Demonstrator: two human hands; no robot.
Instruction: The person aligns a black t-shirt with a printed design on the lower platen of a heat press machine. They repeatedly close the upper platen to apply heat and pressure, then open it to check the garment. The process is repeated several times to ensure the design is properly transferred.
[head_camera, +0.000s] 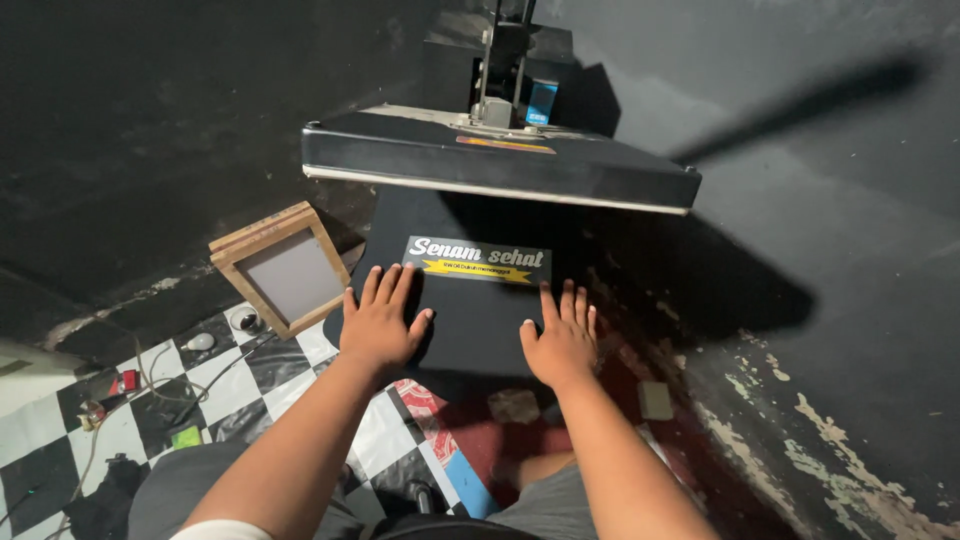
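A black garment (470, 320) lies flat on the lower plate of a heat press, with a white and yellow printed design (478, 261) across its upper part. My left hand (380, 320) rests flat on the cloth's left side, fingers spread. On the right side my right hand (562, 335) also lies flat, palm down. Neither hand holds anything. The press's raised upper plate (495, 165) hangs open above the far half of the garment, tilted.
A wooden-framed screen (282, 270) leans against the dark wall at left. The checkered floor (230, 385) below it carries cables, a bulb and small items. The wall at right is dark with peeling paint (850, 460). My knees show at the bottom.
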